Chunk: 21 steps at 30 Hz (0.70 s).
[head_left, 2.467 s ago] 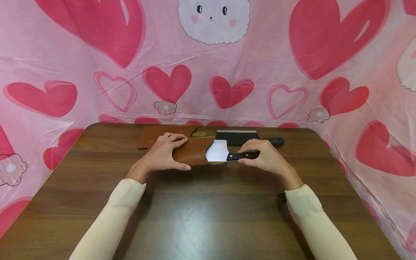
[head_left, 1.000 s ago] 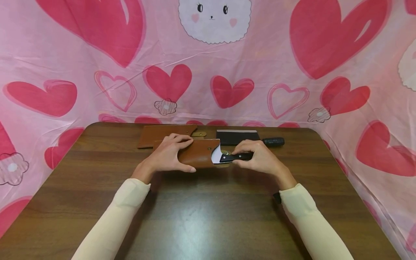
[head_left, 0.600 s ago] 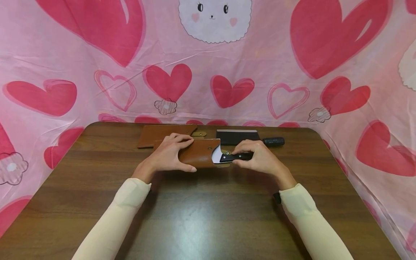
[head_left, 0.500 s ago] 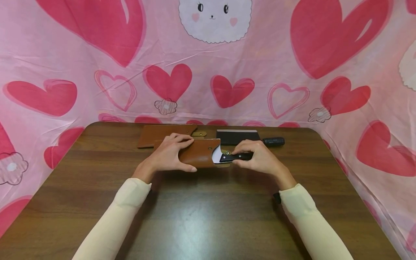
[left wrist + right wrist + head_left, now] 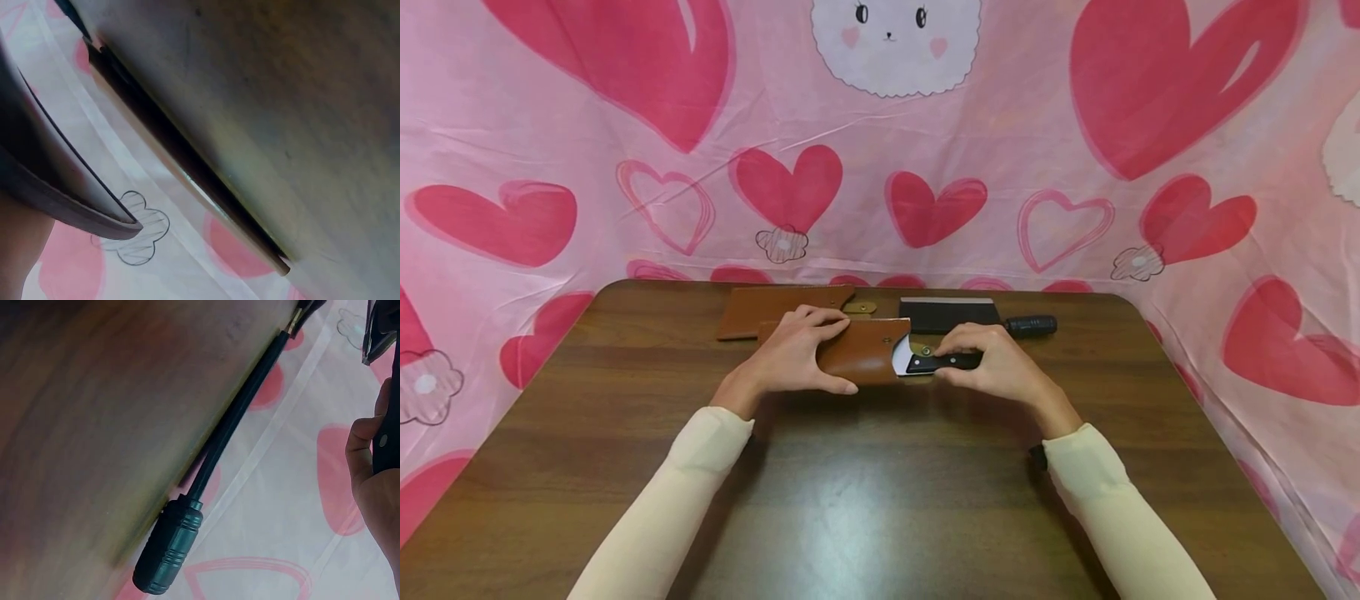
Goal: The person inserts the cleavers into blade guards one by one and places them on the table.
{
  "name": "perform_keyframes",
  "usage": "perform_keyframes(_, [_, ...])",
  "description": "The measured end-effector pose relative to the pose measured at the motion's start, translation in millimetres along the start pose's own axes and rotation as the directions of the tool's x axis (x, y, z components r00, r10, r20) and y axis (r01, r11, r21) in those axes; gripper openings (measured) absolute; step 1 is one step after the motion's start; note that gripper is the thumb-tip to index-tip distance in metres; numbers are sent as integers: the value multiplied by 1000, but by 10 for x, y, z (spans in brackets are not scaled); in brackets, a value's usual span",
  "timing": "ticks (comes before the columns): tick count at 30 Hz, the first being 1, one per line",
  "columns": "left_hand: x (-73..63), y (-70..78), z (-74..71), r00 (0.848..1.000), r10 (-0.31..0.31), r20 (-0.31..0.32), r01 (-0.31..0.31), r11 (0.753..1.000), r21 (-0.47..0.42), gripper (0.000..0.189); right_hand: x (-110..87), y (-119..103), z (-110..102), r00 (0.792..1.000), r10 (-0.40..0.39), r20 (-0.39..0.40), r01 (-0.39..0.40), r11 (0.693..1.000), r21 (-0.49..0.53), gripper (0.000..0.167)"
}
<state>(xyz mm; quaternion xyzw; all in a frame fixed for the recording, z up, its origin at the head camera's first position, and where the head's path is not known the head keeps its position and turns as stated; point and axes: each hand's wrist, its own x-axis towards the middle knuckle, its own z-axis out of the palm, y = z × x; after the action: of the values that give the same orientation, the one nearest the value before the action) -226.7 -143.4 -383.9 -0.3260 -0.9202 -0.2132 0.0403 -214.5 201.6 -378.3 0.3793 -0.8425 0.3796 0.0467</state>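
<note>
In the head view my left hand holds a brown leather knife sheath from its left end, thumb along the near side and fingers over the top. My right hand pinches the black riveted handle of a cleaver. Most of its blade is hidden inside the sheath, with a pale strip of blade showing at the curved mouth. An olive snap strap sticks out behind the handle. The right wrist view shows the right hand's fingers around this handle, partly cut off by the frame.
A second brown sheath with a snap strap lies at the back left of the wooden table. Right of it lies a black-bladed cleaver with a ribbed black handle. A pink heart-print cloth hangs behind.
Since the oldest frame the cleaver has slid left, deeper into the sheath, so less blade shows. The sheath and left hand have shifted slightly right. In the last second both hands barely move.
</note>
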Motion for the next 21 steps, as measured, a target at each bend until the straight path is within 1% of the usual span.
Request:
perform_keyframes(6, [38,15,50,999,-25,45,24,1000,8,110,-14,65,19,999,37,36,-38,999,21,24])
perform_keyframes(10, [54,6,87,997,-47,53,48,999,-17,110,-11,95,31,995,76,58,-79,996,44,22])
perform_keyframes(13, [66,-1,120,997,-53,57,55,998,-40,110,-7,112,35,992,99,78,-104,993,58,22])
perform_keyframes(17, [88,-2,154,996,-59,69,62,997,-40,111,-3,148,42,989,113,98,-119,991,58,21])
perform_keyframes(21, [112,4,176,992,-73,104,77,996,-36,112,1,181,50,982,141,125,-147,988,46,22])
